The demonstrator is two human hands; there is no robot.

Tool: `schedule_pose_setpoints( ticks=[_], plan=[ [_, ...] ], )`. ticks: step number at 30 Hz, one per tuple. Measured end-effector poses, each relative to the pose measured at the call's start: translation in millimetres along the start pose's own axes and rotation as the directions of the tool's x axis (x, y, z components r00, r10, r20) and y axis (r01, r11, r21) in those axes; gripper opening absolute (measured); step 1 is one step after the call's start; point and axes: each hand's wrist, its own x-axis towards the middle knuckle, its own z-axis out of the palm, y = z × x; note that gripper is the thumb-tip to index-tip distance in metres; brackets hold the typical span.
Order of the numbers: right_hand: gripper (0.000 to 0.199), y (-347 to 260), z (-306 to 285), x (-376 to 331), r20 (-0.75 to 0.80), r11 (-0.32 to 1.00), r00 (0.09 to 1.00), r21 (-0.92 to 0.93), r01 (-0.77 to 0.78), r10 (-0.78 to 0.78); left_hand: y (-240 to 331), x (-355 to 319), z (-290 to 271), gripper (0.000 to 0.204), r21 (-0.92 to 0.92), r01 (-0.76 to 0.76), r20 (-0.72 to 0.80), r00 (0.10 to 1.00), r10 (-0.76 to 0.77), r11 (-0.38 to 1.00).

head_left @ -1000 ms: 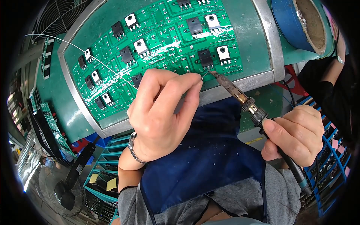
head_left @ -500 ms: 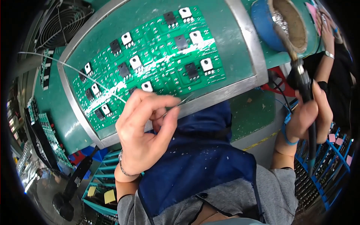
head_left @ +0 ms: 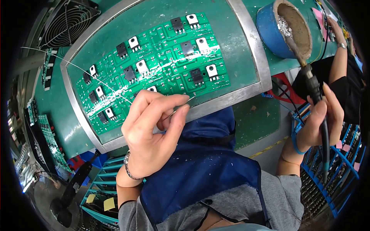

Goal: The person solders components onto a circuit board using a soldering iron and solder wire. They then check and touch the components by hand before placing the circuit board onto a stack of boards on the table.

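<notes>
My left hand point(head_left: 152, 129) pinches a thin solder wire point(head_left: 106, 85) between thumb and forefinger; its short end pokes out past the fingertips, and the rest trails away to the upper left. Beyond that hand lies a green circuit board point(head_left: 162, 57) carrying several black and white three-legged components, within a metal frame point(head_left: 239, 92). At the right, my right hand point(head_left: 322, 119) is wrapped round the handle of a soldering iron point(head_left: 314, 86). The iron's tip dips into a blue round pot point(head_left: 269, 30), near shiny metal bits inside.
A fan point(head_left: 67, 27) stands at the far left and another point(head_left: 59, 204) at the lower left. More circuit boards point(head_left: 50, 134) are stacked on the left. Blue racks point(head_left: 327, 165) flank the right side. Another person's arm point(head_left: 339, 57) shows at the upper right.
The soldering iron's tip stays in the pot, while my right hand has shifted slightly downward. My left hand has moved a little to the right with the wire.
</notes>
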Motion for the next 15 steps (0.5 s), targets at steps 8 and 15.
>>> schedule_pose_setpoints(
  ticks=[8, 15],
  plan=[
    [0.023, -7.5, -0.8, 10.9, 0.319, 0.849, 0.828, 0.43, 0.307, -0.461, -5.4, 6.3, 11.1, 0.019, 0.12, -0.092, -0.037, 0.995, 0.097, 0.989],
    [0.021, -7.4, 16.0, 15.4, 0.334, 0.754, 0.748, 0.571, 0.324, -0.574, -3.1, 11.5, 15.9, 0.021, 0.154, -0.109, -0.027, 0.993, 0.114, 0.982]
  ],
)
